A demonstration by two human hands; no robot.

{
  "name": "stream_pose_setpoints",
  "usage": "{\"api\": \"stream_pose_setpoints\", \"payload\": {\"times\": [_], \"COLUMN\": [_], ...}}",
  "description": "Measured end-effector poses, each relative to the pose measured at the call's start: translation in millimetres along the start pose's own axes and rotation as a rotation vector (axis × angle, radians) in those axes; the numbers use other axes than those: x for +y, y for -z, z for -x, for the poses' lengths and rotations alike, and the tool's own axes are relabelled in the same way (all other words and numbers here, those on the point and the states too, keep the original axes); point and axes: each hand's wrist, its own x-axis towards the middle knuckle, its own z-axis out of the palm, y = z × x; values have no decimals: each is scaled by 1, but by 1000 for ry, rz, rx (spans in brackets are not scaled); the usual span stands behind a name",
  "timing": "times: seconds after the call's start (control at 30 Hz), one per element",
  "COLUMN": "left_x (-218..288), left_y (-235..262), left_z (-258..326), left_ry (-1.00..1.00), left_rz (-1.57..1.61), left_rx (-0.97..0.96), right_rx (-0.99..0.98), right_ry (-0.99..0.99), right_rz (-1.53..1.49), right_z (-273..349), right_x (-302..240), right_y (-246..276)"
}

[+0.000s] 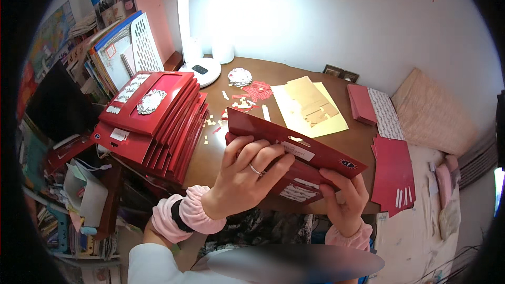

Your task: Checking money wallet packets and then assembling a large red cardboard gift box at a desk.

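Note:
Both my hands hold a red cardboard package point(263, 127) tilted up over the desk. It has a hang-hole flap, a white label and a small dark round badge near its right corner. My left hand point(247, 171), a ring on one finger, has its fingers curled over the flap near the label. At the right end, my right hand point(344, 200) pinches the package between thumb and fingers. Below the flap, white patterned paper pieces point(299, 192) show on the red front. Part of the package is hidden behind my left hand.
A tall stack of similar red packages point(168, 118) stands left. Behind lie a bundle of white patterned pieces point(240, 77), red striped paper scraps point(258, 91) and yellow sheets point(315, 123). A white lamp point(202, 71) lights the desk. Red cards point(393, 173) lie at the right edge.

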Motion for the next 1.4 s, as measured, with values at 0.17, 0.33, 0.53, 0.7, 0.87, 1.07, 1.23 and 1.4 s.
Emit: {"api": "stream_pose_setpoints", "payload": {"times": [0.17, 0.33, 0.53, 0.7, 0.87, 1.07, 1.23, 1.4], "left_x": [-2, -3, -2, 1, 2, 5, 7, 9], "left_y": [-5, -1, 8, 8, 10, 9, 5, 5], "left_z": [3, -4, -7, -7, -9, -5, -3, -5], "left_ry": [28, -5, -41, -20, -20, -16, 18, 21], "left_rz": [49, 95, 76, 84, 74, 35, 26, 36], "left_rx": [38, -16, -96, -96, -124, -141, -90, -96], "right_rx": [14, 60, 40, 57, 72, 83, 98, 180], "right_ry": [-72, -77, -79, -66, -106, -136, -172, -71], "right_rz": [-21, -14, -42, -38, -67, -55, -91, -145], "right_z": [1, 3, 4, 5, 8, 12, 13, 25], "right_x": [-1, -2, -2, -4, -5, -7, -8, 6], "right_y": [-6, -7, -6, -7, -10, -12, -16, -23]}}
